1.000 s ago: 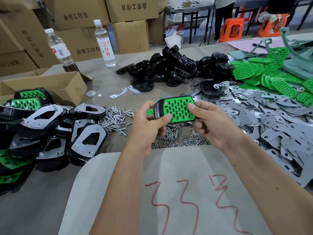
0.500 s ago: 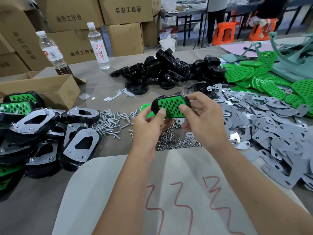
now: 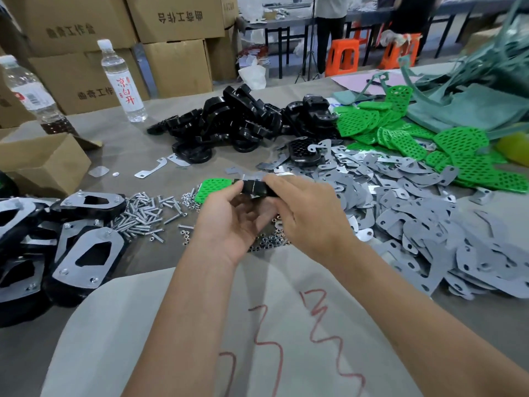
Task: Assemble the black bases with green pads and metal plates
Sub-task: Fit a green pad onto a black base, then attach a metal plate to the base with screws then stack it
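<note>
Clear water bottle (image 3: 121,81) – red vertical characters 凉白开 on label. Cardboard boxes (image 3: 177,21) behind bottle – black print 曲奇工作台, upside down on top box. Second bottle (image 3: 28,96) left of it – label unreadable. Red scrawl on grey sheet (image 3: 171,325) – illegible.

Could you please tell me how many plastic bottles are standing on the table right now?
2. One clear bottle with red lettering stands at the back, before the cardboard boxes; another bottle, holding dark liquid, stands at the far left edge. None seems hidden.

The pads (image 3: 461,144) were bright green, dotted with holes. The bases (image 3: 229,124) were glossy black, the plates (image 3: 429,224) dull grey. Red scrawls (image 3: 317,319) marked the pale sheet (image 3: 143,325); two stools (image 3: 342,57) were orange.
</note>
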Available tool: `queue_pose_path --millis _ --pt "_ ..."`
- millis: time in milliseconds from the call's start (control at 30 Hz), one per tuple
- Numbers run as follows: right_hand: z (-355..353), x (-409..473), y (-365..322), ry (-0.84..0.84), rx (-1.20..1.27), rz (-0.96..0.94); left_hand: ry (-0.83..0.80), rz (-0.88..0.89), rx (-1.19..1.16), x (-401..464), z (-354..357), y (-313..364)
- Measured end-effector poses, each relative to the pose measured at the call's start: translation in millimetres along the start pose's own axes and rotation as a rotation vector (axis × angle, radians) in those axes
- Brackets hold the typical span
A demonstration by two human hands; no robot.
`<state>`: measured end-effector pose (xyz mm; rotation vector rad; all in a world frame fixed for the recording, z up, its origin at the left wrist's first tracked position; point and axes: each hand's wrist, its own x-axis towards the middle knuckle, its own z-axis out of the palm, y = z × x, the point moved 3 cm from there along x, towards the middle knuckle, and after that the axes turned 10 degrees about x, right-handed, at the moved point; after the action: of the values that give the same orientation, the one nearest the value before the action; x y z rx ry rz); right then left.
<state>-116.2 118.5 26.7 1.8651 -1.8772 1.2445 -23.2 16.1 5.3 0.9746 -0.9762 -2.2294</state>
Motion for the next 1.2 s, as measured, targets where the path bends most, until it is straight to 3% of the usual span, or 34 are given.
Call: queue_pose_path --millis 133,233,300,367,467,533,667,833,967,1067,1200 --pt "-14.2 -5.2 13.7 -0.211 0.117 0.074 0.106 -0.054 0.129 8.6 21.7 -7.0" --pt "-45.6 -15.1 35.9 -0.114 0.277 0.297 0.122 -0.065 0.188 16.3 37.7 -22.1" --pt "-74.1 -24.9 54.9 0.008 0.144 0.384 0.085 -0.089 0.203 19.0 46.2 -32.3" --pt "-106.2 -34.8 77.0 0.023 -0.109 0.49 0.044 -0.113 0.205 20.2 56.2 -41.7" --pt "-143.4 -51.9 103.5 -0.24 -0.329 0.852 0.027 -0.111 0.225 21.1 68.7 -48.7" --pt "-150.6 -60.3 110.2 -0.414 -0.345 0.981 0.041 -0.073 0.241 23.8 75.0 -51.1" --pt "-139.2 -53.4 112.7 -0.407 -0.215 1.022 0.061 0.043 0.291 23.3 83.3 -56.7" --pt "-130.9 -40.4 113.0 -0.526 -0.341 0.987 0.067 0.117 0.413 17.8 76.8 -57.0" --pt "-130.9 -30.4 116.7 -0.524 -0.287 1.024 0.044 0.117 0.477 14.6 72.4 -54.1" --pt "-135.3 -27.8 116.9 -0.349 -0.127 1.033 0.051 0.08 0.476 16.0 68.2 -51.6" --pt "-142.3 -15.4 112.3 -0.054 0.049 0.894 0.064 0.07 0.464 17.6 57.3 -44.8"
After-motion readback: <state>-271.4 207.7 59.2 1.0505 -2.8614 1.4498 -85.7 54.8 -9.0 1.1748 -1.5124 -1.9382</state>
